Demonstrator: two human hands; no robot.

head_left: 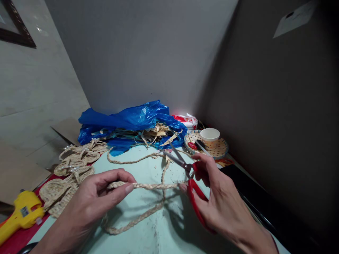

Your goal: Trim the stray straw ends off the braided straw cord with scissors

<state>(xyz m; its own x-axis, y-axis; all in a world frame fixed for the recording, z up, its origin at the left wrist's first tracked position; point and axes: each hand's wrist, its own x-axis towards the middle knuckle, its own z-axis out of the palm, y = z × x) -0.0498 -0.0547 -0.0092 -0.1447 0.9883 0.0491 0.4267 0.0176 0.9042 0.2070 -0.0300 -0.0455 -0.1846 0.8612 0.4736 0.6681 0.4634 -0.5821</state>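
A braided straw cord (149, 186) is stretched across between my two hands, over the pale green tabletop. My left hand (106, 192) pinches it between thumb and fingers. The rest of the cord loops down and back over the table behind and below the stretched part. In my right hand (214, 190) is a pair of red-handled scissors (187, 167), blades parted and pointing up and left. My right fingertips also meet the cord's right end near the handles. The blades are apart from the stretched length, above it in the view.
A blue plastic bag (127, 120) with dry straw strips lies at the back. Woven straw pieces (66, 173) and a yellow glue gun (25, 211) are at left. A woven tray (221, 152) holds a white cup (210, 135). A black flat object (254, 197) lies at right.
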